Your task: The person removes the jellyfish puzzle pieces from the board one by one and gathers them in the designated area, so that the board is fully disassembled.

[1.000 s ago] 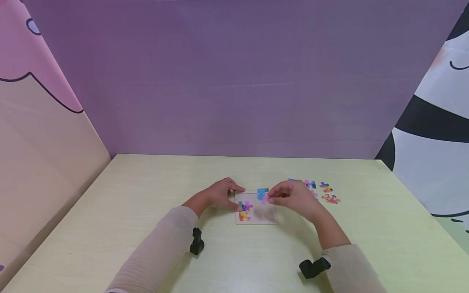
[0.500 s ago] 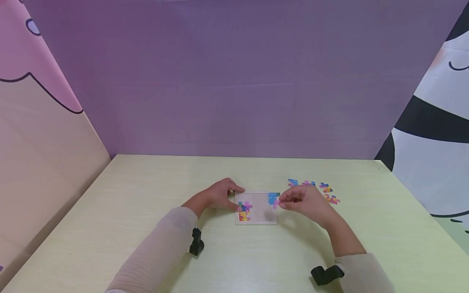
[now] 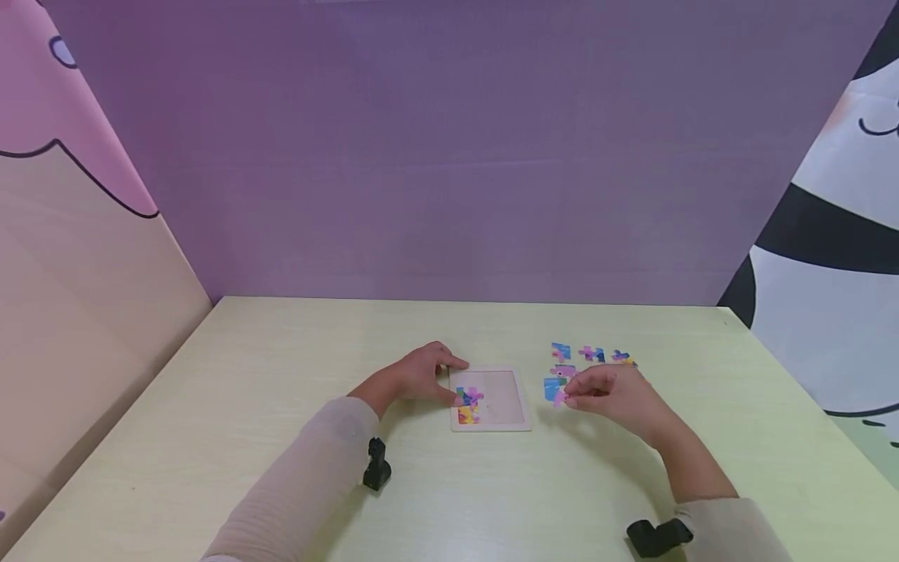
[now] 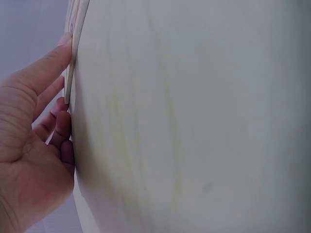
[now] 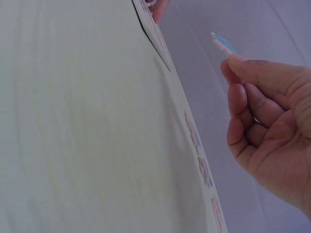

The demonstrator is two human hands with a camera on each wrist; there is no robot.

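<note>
Beside the puzzle tray [image 3: 524, 406], right hand [image 3: 612, 394] pinches a puzzle piece [image 3: 554, 388] aloft.

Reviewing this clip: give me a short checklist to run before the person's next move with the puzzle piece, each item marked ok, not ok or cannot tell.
1. Piece secured: the right hand pinches the blue and pink puzzle piece at its fingertips. Ok.
2. Piece free of the table: the right wrist view shows it held above the surface. Ok.
3. Board steadied: the left hand rests against the left edge of the puzzle tray. Ok.
4. Open slots in the tray: most of it is bare, with placed pieces only at its left side. Ok.
5. Piece over the tray: it is to the right of the tray, by the loose pieces. Not ok.
6. Piece turned to fit: cannot tell.
</note>
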